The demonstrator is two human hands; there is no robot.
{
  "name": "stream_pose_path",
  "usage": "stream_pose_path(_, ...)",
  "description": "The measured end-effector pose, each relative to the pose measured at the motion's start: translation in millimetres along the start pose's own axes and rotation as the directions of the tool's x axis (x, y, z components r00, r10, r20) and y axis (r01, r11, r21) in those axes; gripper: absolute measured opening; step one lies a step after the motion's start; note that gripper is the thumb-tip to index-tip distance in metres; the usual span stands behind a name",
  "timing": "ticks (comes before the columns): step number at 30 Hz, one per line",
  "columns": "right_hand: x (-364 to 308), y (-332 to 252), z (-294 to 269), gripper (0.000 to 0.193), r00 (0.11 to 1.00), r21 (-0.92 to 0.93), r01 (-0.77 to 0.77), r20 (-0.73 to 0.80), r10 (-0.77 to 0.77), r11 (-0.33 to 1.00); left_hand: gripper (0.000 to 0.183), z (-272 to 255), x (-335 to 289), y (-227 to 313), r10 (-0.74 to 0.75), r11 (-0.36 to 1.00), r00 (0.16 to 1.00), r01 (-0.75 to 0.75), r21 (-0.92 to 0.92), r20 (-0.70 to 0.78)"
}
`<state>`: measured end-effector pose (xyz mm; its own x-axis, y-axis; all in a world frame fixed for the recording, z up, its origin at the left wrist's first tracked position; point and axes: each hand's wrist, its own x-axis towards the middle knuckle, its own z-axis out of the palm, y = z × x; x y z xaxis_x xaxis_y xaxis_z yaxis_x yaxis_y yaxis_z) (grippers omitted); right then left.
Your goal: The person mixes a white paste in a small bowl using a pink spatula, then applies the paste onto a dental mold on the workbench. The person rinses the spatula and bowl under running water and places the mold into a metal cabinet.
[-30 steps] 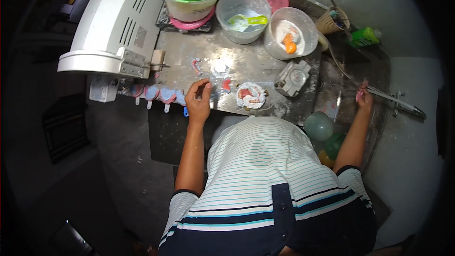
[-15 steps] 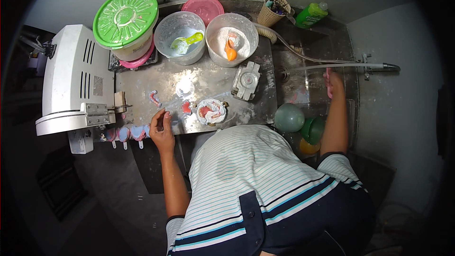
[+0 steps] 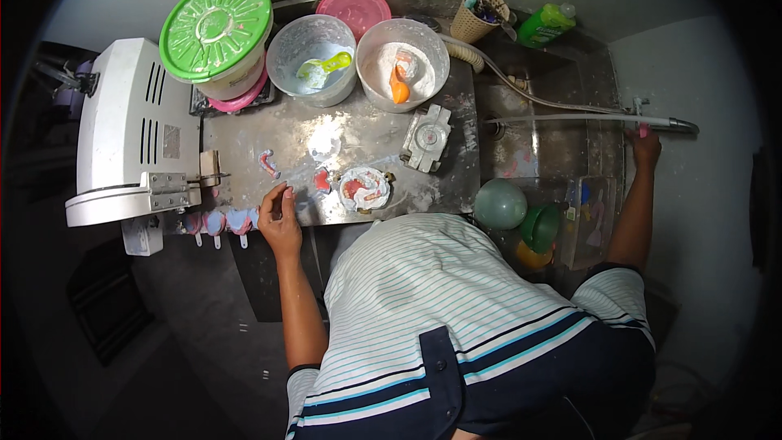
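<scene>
My left hand (image 3: 281,224) hovers at the counter's front edge, its fingers loosely curled and apart, with nothing visible in them. Near it lie a red-and-white curved dental piece (image 3: 269,165) and a small red piece (image 3: 323,180). A round mould of white plaster (image 3: 364,189) with a red denture-shaped form sits to the right, and a grey metal flask part (image 3: 426,138) stands beyond it. Over at the sink's right side, my right hand (image 3: 646,149) is closed around a pink tool (image 3: 643,130), mostly hidden by the fingers, right beside the tap (image 3: 676,125).
Tubs of bluish powder (image 3: 305,81) and pinkish powder (image 3: 379,98) hold scoops. A green-lidded tub (image 3: 216,28) and white machine (image 3: 138,130) stand left. Filled impression trays (image 3: 240,220) line the front edge. Mixing bowls (image 3: 500,204) and a clear box (image 3: 590,224) are by the sink (image 3: 562,94).
My right hand has moved right, from over the sink to the tap, carrying the pink tool. The clear box has come into sight. My left hand has stayed nearly still.
</scene>
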<state>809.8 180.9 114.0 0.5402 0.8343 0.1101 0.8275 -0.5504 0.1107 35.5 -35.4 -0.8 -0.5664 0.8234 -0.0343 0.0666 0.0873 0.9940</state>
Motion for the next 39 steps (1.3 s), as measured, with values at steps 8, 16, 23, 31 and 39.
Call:
stream_pose_path(8, 4.3, 36.2, 24.3, 0.040, 0.872, -0.034, 0.098, -0.479, -0.102, 0.995, 0.017, 4.3, 0.2, 7.8, -0.019, 0.997, 0.999, 0.016, 0.080, 0.032)
stream_pose_path(16, -27.6, -33.4, 19.6, 0.048, 0.992, -0.034, -0.114, -0.066, 0.112, 0.993, 0.020, 1.2, 7.8, 8.9, 0.012, 0.998, 1.000, -0.012, 0.060, -0.008)
stream_pose_path(23, -120.5, -202.7, 10.9, 0.021, 0.834, 0.688, 0.354, 0.073, -0.547, 0.633, 0.020, 8.2, -1.2, 9.5, 0.016, 0.998, 0.999, -0.019, 0.062, 0.042)
stream_pose_path(31, -94.5, -320.2, -101.5, 0.019, 0.707, 0.714, 0.689, -0.624, -0.333, 0.123, 0.019, -0.3, -2.9, 17.7, 0.053, 0.996, 0.998, -0.052, 0.073, -0.018)
stream_pose_path(39, -61.2, -368.2, -5.0, 0.033, 0.739, 0.587, 0.642, -0.303, -0.601, 0.493, 0.018, -7.8, -31.3, 20.5, 0.037, 0.993, 0.996, -0.027, 0.118, -0.076)
